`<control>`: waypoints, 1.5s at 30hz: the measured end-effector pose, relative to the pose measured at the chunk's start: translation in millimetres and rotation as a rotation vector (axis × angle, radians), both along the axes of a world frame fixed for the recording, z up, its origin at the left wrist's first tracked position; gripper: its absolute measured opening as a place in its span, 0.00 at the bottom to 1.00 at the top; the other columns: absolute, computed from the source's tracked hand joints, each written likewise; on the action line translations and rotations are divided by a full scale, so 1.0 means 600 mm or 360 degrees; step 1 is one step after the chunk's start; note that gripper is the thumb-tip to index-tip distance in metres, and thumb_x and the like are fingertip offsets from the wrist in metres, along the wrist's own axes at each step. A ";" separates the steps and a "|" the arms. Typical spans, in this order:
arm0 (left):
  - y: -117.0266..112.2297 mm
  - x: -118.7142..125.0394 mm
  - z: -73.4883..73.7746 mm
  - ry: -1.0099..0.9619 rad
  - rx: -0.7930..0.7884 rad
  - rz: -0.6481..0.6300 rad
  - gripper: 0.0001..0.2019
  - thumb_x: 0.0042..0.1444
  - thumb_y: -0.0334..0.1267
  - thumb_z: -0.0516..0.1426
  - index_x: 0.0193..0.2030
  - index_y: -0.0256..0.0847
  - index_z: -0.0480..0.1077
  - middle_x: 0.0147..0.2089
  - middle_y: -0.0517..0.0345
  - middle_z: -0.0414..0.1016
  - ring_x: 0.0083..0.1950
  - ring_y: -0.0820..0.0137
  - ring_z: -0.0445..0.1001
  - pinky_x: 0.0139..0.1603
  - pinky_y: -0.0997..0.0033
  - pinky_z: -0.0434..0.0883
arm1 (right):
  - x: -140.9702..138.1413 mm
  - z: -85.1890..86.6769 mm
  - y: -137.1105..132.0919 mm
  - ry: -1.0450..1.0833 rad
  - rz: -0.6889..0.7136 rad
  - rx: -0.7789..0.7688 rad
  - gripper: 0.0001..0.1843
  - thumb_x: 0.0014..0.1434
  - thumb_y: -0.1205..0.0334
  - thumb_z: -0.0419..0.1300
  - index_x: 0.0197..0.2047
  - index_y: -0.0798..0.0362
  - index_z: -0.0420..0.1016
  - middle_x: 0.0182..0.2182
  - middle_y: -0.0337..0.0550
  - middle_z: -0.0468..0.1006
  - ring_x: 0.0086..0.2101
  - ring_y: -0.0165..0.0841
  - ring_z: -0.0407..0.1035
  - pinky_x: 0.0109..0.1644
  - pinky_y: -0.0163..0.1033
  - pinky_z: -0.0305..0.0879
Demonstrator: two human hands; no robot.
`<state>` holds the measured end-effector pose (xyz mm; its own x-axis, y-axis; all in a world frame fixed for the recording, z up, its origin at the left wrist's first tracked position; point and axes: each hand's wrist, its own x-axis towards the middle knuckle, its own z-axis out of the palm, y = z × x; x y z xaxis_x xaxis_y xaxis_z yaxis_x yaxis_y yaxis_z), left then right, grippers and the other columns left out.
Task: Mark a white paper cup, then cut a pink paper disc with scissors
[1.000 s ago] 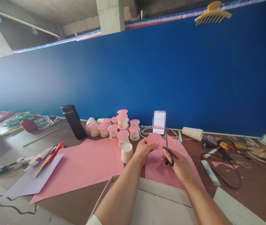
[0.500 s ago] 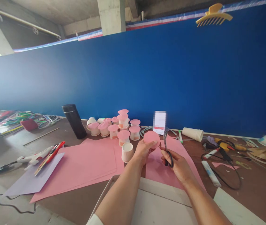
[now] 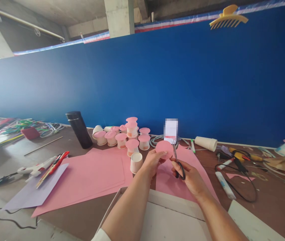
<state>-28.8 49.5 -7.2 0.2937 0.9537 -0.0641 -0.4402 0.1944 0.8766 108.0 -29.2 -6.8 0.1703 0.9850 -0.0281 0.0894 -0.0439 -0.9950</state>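
A round pink paper disc (image 3: pixel 164 149) is pinched in my left hand (image 3: pixel 153 161), thumb on its face. My right hand (image 3: pixel 186 174) grips black-handled scissors (image 3: pixel 182 170), whose blades point up along the disc's right edge. Below both hands lies a pink paper sheet (image 3: pixel 185 187). Just left of my left wrist stands an upturned white paper cup (image 3: pixel 136 163) with a bare base. Behind it are several upturned cups topped with pink discs (image 3: pixel 132 144), two of them stacked.
Pink sheets (image 3: pixel 94 177) cover the left middle, with a lilac sheet (image 3: pixel 37 190), red cutter (image 3: pixel 57 164) and glue gun (image 3: pixel 37 166) beside them. A black flask (image 3: pixel 79 130) stands behind. Nested cups (image 3: pixel 206 143), a glue stick (image 3: pixel 225 185) and cables lie right. An open box (image 3: pixel 175 217) is nearest me.
The pink disc has shifted slightly right and turned a little in my left hand. The scissor blades have tilted slightly left against its edge.
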 end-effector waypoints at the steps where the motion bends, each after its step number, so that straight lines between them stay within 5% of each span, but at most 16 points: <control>1: 0.000 0.000 0.000 -0.0002 -0.0001 -0.0009 0.18 0.40 0.39 0.66 0.39 0.34 0.76 0.41 0.45 0.78 0.41 0.66 0.73 0.45 0.66 0.67 | 0.000 -0.001 0.000 -0.0004 0.0008 0.0008 0.31 0.50 0.38 0.63 0.49 0.53 0.78 0.26 0.40 0.74 0.30 0.34 0.66 0.34 0.37 0.59; 26: -0.001 0.001 0.003 -0.0105 -0.0034 0.0025 0.18 0.39 0.33 0.67 0.40 0.35 0.73 0.39 0.48 0.78 0.35 0.70 0.75 0.43 0.67 0.68 | 0.009 -0.020 0.005 0.0030 0.0076 -0.0018 0.30 0.52 0.39 0.62 0.51 0.50 0.76 0.29 0.40 0.75 0.31 0.32 0.66 0.28 0.35 0.54; 32: 0.002 -0.002 0.003 -0.0099 -0.0044 0.0013 0.13 0.39 0.36 0.66 0.33 0.36 0.72 0.29 0.56 0.74 0.29 0.75 0.70 0.36 0.72 0.63 | 0.005 -0.012 0.001 0.0068 0.0053 -0.0018 0.29 0.50 0.39 0.63 0.49 0.50 0.77 0.29 0.39 0.75 0.31 0.34 0.67 0.27 0.35 0.54; 45: 0.009 0.002 -0.005 -0.0113 -0.0052 0.0084 0.16 0.39 0.43 0.68 0.29 0.36 0.70 0.27 0.61 0.69 0.26 0.80 0.63 0.36 0.73 0.63 | 0.007 -0.011 0.005 0.0249 0.0068 -0.0001 0.30 0.50 0.38 0.63 0.47 0.52 0.76 0.29 0.41 0.74 0.29 0.33 0.64 0.24 0.34 0.48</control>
<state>-27.8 54.8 -10.0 0.2481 0.9658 -0.0760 -0.5117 0.1973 0.8362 112.3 -26.3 -13.7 0.1219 0.9912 -0.0519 -0.0649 -0.0442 -0.9969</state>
